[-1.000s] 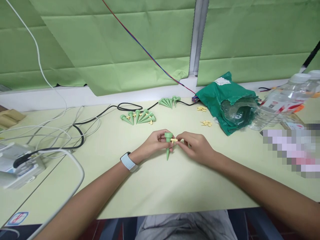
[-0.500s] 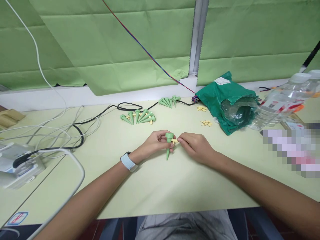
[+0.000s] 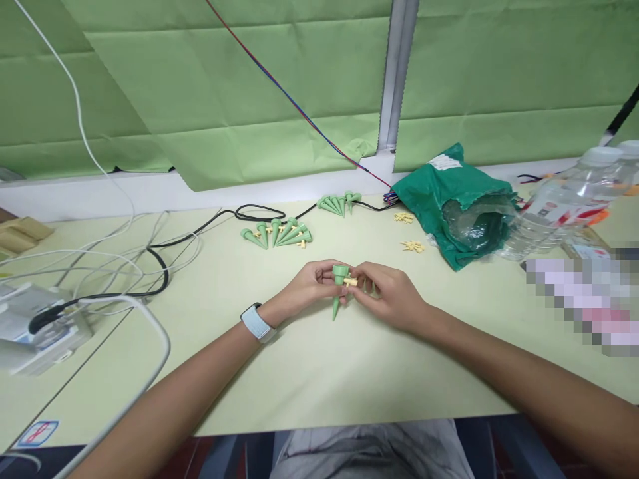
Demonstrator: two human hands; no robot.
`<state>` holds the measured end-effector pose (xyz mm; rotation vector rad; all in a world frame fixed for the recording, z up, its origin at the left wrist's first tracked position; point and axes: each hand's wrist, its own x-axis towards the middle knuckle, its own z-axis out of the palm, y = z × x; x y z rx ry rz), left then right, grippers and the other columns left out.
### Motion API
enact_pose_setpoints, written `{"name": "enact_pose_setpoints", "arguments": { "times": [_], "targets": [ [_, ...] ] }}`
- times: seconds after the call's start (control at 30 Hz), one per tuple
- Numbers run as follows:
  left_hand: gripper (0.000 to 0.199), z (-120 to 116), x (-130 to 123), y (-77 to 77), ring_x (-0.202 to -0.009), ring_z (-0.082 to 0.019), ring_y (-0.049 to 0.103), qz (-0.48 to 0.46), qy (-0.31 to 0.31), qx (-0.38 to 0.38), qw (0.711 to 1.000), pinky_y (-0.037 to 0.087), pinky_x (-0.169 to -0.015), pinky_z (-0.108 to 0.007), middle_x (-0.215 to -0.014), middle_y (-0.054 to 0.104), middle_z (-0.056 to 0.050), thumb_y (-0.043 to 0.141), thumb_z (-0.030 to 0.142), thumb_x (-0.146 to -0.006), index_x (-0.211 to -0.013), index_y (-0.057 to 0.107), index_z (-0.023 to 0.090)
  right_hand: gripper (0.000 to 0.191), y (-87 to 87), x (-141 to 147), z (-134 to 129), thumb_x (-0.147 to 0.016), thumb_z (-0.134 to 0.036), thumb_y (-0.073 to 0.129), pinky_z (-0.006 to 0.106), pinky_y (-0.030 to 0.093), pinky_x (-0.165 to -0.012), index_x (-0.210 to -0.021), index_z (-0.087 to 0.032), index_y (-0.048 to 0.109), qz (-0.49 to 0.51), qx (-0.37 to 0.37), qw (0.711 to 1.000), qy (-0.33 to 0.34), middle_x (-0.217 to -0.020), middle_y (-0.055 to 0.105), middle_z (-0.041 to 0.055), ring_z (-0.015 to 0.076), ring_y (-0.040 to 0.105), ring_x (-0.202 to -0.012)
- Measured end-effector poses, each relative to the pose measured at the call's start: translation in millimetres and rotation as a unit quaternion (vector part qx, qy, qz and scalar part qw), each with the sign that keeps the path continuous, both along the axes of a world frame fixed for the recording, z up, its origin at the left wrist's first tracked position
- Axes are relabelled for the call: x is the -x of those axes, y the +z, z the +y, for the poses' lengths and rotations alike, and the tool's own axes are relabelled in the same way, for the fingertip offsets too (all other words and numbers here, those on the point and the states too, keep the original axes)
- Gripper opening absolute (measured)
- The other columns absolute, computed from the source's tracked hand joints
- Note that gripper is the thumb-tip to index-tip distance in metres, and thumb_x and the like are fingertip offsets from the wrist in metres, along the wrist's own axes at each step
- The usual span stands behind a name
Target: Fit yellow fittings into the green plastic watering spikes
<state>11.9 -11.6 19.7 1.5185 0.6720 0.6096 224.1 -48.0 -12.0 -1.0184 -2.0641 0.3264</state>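
Note:
My left hand (image 3: 314,285) is closed on a green spike (image 3: 340,274), which hangs point down above the table. A small yellow piece (image 3: 351,282) sticks out from the spike's right side, below its wide head. The thumb and fingers of my right hand (image 3: 387,293) are at this yellow piece; exactly how they touch it is partly hidden. Behind my left hand lies a fan of green spikes (image 3: 275,233) with yellow pieces among them. Farther back is another group of green spikes (image 3: 332,203). Two small piles of yellow pieces (image 3: 413,247) lie to the right.
A torn green bag (image 3: 454,199) and clear plastic bottles (image 3: 564,199) stand at the back right. White and black cables run across the left side, around a power strip (image 3: 40,332). A black cable (image 3: 259,214) passes behind the spikes.
My right hand has shifted slightly left, and its fingers have changed from a tight pinch at the yellow piece's end to a wider hold around it. The left hand is nearly still.

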Motion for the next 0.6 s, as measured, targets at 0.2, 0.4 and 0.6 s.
{"name": "enact_pose_setpoints", "arguments": {
  "times": [0.2,0.4,0.6],
  "targets": [
    [0.050,0.6,-0.2,-5.0,-0.079,-0.020,0.071,0.002,0.032,0.017,0.999,0.056,-0.080,-0.036,-0.096,0.073,-0.010,0.077,0.025,-0.081,-0.127,0.063,0.013,0.019,2.1,-0.3,1.6,-0.100,-0.027,0.051,0.030,0.043,-0.068,-0.088,-0.021,0.064,0.002,0.032,0.999,0.010,-0.084,0.071,0.0042,0.0175,0.062,-0.076],
    [0.053,-1.6,-1.6,-1.8,-0.074,-0.018,0.067,-0.006,0.045,0.016,0.999,0.055,-0.075,-0.033,-0.087,0.071,-0.007,0.077,0.025,-0.081,-0.130,0.064,0.011,0.023,5.5,3.6,-2.8,-0.101,-0.030,0.051,0.027,0.037,-0.061,-0.084,-0.021,0.062,0.020,0.114,0.993,-0.007,-0.078,0.069,0.0002,0.0135,0.055,-0.063],
    [0.055,-2.0,-1.4,-0.1,-0.076,-0.017,0.066,0.005,0.039,0.016,0.999,0.053,-0.076,-0.033,-0.088,0.070,-0.007,0.078,0.026,-0.081,-0.132,0.063,0.011,0.023,5.0,3.2,-2.5,-0.101,-0.028,0.048,0.029,0.039,-0.069,-0.086,-0.019,0.063,0.020,0.091,0.996,0.017,-0.082,0.068,0.0042,0.0164,0.058,-0.075]
  ]
}}
